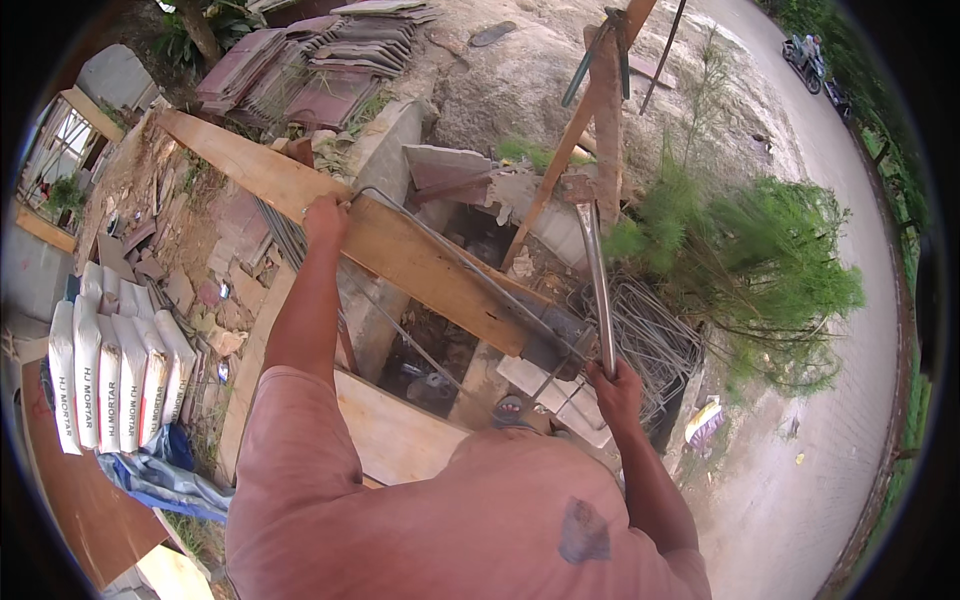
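Can make out a pale road (850, 400) first, sweeping from one o'clock round to four. Stretching from ten o'clock to just past the centre, a long wooden plank (430, 285), darkened at the lower end. Spreading at three o'clock, beside the road, a feathery green shrub (770, 270). Piled at eleven o'clock, dull red roof tiles (310, 75). Standing in a row near nine o'clock, white sacks (92, 390), with a blue tarp (165, 470) just below. Tangled between three and four o'clock, under the shrub, a heap of thin metal rods (655, 340). Reaching from two to four o'clock, a silvery metal bar (600, 285), gripped at the bottom by the right hand (615, 388) at four o'clock, fingers wrapped around. Running along the plank from ten o'clock toward four, a slender rod (402, 212), curved at the upper end. Placed at ten o'clock, on the plank beside that curve, the left hand (325, 220); cannot tell whether closed around the rod. Lying at twelve o'clock, a dark sandal (492, 34).
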